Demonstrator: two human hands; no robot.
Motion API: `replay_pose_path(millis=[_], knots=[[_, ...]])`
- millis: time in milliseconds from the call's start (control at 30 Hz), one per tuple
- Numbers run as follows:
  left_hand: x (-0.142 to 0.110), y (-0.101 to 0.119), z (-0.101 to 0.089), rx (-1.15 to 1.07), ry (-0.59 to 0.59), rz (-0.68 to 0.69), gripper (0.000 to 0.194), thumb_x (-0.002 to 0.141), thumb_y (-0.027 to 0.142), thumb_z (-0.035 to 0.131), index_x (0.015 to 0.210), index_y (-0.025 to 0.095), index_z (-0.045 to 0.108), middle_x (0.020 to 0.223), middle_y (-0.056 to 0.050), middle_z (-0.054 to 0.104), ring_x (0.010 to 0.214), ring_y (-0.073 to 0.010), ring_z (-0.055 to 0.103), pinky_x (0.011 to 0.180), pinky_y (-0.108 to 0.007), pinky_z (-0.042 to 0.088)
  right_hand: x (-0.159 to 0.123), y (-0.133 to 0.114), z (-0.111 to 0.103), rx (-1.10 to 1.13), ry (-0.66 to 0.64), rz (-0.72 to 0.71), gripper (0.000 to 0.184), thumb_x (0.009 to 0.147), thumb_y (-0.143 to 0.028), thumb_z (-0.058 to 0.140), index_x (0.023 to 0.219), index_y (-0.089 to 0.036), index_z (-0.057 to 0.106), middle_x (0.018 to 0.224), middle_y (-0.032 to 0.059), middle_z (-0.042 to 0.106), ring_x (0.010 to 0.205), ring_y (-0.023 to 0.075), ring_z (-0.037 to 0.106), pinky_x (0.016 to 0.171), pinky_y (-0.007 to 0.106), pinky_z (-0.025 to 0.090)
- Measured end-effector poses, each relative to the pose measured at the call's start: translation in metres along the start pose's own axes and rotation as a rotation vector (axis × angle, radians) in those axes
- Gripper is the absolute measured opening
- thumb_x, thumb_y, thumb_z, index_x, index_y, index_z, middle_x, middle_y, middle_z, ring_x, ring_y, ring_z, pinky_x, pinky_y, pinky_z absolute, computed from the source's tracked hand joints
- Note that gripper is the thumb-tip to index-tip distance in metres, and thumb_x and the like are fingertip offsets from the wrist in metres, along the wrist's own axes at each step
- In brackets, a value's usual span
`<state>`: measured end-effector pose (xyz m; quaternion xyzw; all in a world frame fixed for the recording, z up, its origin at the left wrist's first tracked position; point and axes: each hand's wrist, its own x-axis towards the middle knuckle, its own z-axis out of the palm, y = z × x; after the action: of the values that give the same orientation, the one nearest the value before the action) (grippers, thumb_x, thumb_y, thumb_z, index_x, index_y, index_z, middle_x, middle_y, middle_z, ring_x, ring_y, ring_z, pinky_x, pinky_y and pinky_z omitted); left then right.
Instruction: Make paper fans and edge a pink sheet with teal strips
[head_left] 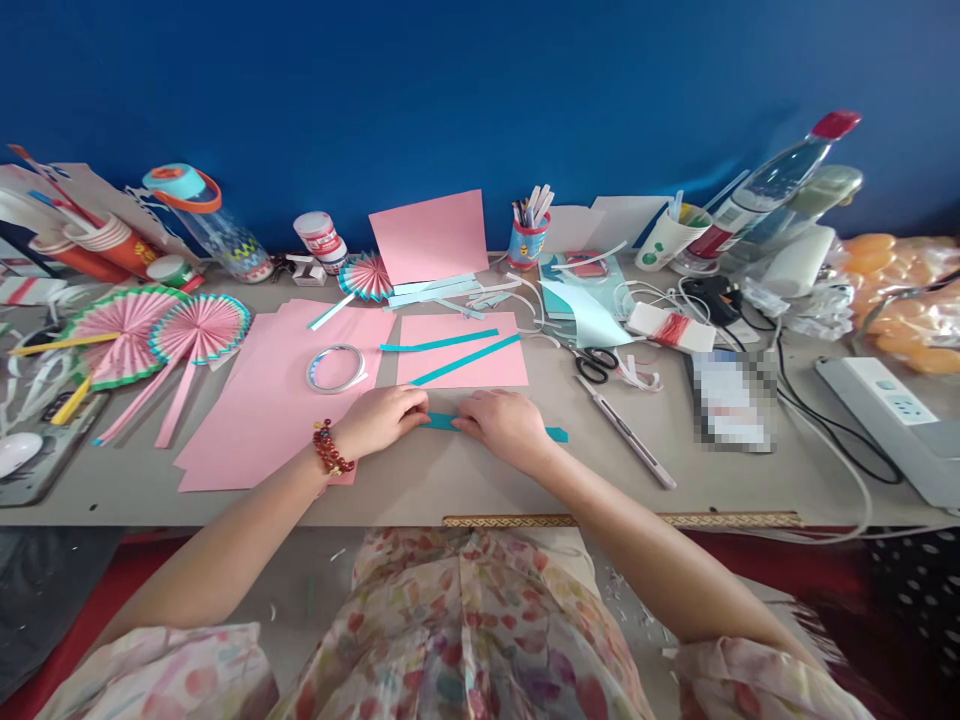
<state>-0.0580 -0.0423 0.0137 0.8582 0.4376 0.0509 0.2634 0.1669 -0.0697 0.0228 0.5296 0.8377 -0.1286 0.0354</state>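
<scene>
Teal strip between hands, jutting past right.

A teal paper strip lies crosswise just on the near side of the pink sheet, roughly in line with that sheet's near edge. It looks flat where it shows: a stretch between the left hand and the right hand, whose fingers rest on it, and a right end with angled corners, out beyond the sheet's near right corner. Its left end is hidden. On the sheet lie two narrower teal strips, converging rightward without crossing. The farther one overhangs the sheet's left edge; the nearer one slants up to its right edge.
</scene>
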Motion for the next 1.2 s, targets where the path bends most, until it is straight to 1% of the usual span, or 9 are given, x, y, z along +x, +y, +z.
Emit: replay_pose_path(millis=[167, 367, 567, 767, 900, 1033, 1200], knots=[[-0.001, -0.0001, 0.0019, 0.029, 0.009, 0.012, 0.02, 0.097, 0.034, 0.05, 0.082, 0.021, 0.055, 0.086, 0.0, 0.064, 0.072, -0.0164, 0.057, 0.062, -0.026, 0.034, 0.0005, 0.0003, 0.0004, -0.005, -0.008, 0.0, 0.03, 0.099, -0.044, 0.05, 0.097, -0.022, 0.07, 0.102, 0.0064, 0.072, 0.094, 0.0227, 0.065, 0.071, 0.027, 0.04], [-0.0023, -0.0048, 0.0051, 0.043, 0.03, 0.031, 0.019, 0.098, 0.034, 0.049, 0.085, 0.021, 0.055, 0.09, 0.0, 0.064, 0.072, -0.016, 0.057, 0.065, -0.027, 0.037, 0.0003, 0.0001, 0.001, -0.014, 0.005, -0.006, 0.03, 0.099, -0.044, 0.05, 0.098, -0.022, 0.07, 0.102, 0.0064, 0.072, 0.094, 0.0234, 0.066, 0.071, 0.028, 0.041], [-0.003, -0.0045, 0.0065, 0.06, 0.037, 0.05, 0.018, 0.098, 0.034, 0.049, 0.086, 0.021, 0.056, 0.088, 0.0, 0.062, 0.073, -0.0165, 0.058, 0.065, -0.027, 0.038, 0.0005, -0.0007, -0.0006, -0.014, -0.009, 0.004, 0.03, 0.099, -0.044, 0.05, 0.099, -0.022, 0.07, 0.103, 0.0066, 0.072, 0.094, 0.0238, 0.066, 0.069, 0.028, 0.041], [-0.0045, -0.0029, 0.0078, 0.073, 0.049, 0.052, 0.019, 0.099, 0.033, 0.047, 0.087, 0.021, 0.056, 0.088, -0.001, 0.062, 0.07, -0.0164, 0.058, 0.064, -0.027, 0.038, 0.0002, -0.0015, -0.0029, -0.009, -0.024, 0.011, 0.03, 0.099, -0.043, 0.05, 0.1, -0.021, 0.07, 0.105, 0.0073, 0.072, 0.096, 0.0233, 0.065, 0.071, 0.027, 0.042], [-0.0052, -0.0036, 0.0094, 0.083, 0.055, 0.055, 0.02, 0.099, 0.034, 0.047, 0.087, 0.021, 0.056, 0.087, -0.002, 0.063, 0.074, -0.0176, 0.059, 0.065, -0.027, 0.038, 0.0004, -0.0025, -0.0036, -0.01, -0.035, 0.018, 0.029, 0.099, -0.043, 0.051, 0.101, -0.022, 0.071, 0.106, 0.0073, 0.072, 0.096, 0.0233, 0.065, 0.073, 0.028, 0.043], [-0.0055, -0.0034, 0.0095, 0.096, 0.061, 0.068, 0.021, 0.1, 0.034, 0.048, 0.086, 0.021, 0.056, 0.087, -0.002, 0.063, 0.075, -0.0181, 0.059, 0.065, -0.027, 0.038, 0.0004, -0.0018, -0.0033, 0.006, -0.026, 0.026, 0.029, 0.098, -0.044, 0.051, 0.098, -0.022, 0.071, 0.103, 0.0069, 0.073, 0.095, 0.023, 0.065, 0.072, 0.027, 0.042], [-0.0062, -0.0017, 0.009, 0.099, 0.067, 0.083, 0.022, 0.1, 0.034, 0.046, 0.086, 0.021, 0.055, 0.087, -0.002, 0.062, 0.075, -0.0177, 0.059, 0.064, -0.028, 0.038, -0.0035, 0.0044, -0.0031, 0.042, -0.021, 0.024, 0.027, 0.097, -0.043, 0.054, 0.092, -0.021, 0.069, 0.099, 0.0057, 0.072, 0.09, 0.0211, 0.064, 0.066, 0.025, 0.038]])
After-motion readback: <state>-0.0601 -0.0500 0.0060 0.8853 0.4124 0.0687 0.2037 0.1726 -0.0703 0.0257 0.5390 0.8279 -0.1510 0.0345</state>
